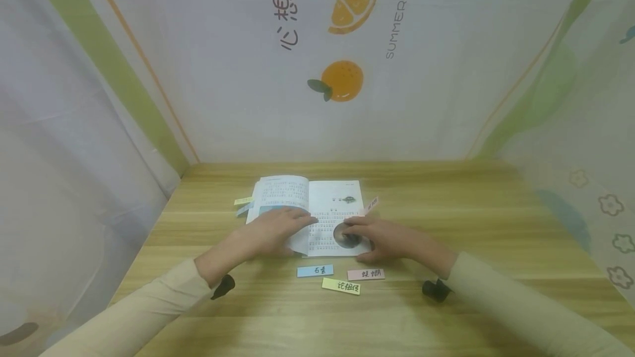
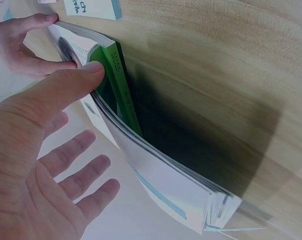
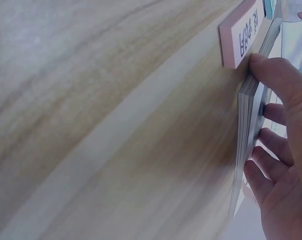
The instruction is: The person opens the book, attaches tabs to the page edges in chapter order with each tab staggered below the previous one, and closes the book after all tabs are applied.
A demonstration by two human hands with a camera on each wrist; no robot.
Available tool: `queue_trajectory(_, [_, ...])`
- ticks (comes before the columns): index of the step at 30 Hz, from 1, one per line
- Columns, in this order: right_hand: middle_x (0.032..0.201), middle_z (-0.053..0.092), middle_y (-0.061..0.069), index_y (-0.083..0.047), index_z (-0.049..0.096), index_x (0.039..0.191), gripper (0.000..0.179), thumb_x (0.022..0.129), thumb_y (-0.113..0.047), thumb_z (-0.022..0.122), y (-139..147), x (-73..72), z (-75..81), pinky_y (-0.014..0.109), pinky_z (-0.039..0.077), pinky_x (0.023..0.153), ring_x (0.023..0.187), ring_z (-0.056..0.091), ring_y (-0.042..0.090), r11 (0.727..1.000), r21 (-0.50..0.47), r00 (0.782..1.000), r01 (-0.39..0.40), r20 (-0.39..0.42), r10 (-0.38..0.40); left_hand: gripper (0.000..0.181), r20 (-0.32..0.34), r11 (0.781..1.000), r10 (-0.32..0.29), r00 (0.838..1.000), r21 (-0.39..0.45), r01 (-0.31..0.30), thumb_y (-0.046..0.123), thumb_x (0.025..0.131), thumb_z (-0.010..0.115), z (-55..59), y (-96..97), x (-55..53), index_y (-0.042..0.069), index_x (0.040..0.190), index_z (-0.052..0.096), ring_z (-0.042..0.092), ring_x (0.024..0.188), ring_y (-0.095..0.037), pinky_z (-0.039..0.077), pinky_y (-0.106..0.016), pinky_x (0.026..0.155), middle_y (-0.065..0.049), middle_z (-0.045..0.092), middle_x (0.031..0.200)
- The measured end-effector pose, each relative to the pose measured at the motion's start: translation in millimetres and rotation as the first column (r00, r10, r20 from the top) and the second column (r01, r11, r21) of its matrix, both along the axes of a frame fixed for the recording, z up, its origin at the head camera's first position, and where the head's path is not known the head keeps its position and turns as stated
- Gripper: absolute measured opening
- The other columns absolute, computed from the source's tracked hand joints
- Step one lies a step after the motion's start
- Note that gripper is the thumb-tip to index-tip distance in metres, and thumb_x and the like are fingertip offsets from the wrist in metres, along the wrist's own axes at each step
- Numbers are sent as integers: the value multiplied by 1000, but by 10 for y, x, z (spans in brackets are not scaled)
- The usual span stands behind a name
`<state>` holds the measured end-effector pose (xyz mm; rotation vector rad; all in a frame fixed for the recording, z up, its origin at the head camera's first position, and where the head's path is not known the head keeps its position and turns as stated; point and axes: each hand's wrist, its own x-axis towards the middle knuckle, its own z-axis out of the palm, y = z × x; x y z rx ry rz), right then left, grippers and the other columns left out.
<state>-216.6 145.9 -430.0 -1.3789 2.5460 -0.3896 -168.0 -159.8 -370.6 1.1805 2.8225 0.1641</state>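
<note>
An open book (image 1: 333, 191) with printed pages lies on the table; its green spine (image 2: 121, 90) shows in the left wrist view. My left hand (image 1: 278, 228) is over the left-hand pages, fingers spread, its thumb at the near edge beside the spine. On the right-hand page, which has a dark round picture, rest the fingers of my right hand (image 1: 389, 238). That hand's thumb touches the book's near edge in the right wrist view. Paper tabs, among them a yellow tab (image 1: 243, 200) and a pink tab (image 1: 371, 205), stick out from both sides.
Nearer me than the book lie a blue pad (image 1: 315, 271), a pink pad (image 1: 366, 274) and a yellow pad (image 1: 341, 286) of sticky notes, each with handwriting. White printed curtains (image 1: 238, 98) hang behind the wooden table (image 1: 446, 191) and at both sides.
</note>
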Motion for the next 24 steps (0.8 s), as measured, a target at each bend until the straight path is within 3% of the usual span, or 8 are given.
queue_trajectory(24, [156, 42, 10, -13, 54, 147, 66, 89, -31, 79, 14, -5, -16, 49, 43, 108, 138, 44, 34, 1000, -8, 1000, 2, 1, -2, 70, 3, 1000, 12, 1000, -22, -12, 21, 82, 87, 30, 34, 2, 7, 143, 56, 50, 133, -33, 38, -47, 112, -13, 57, 142])
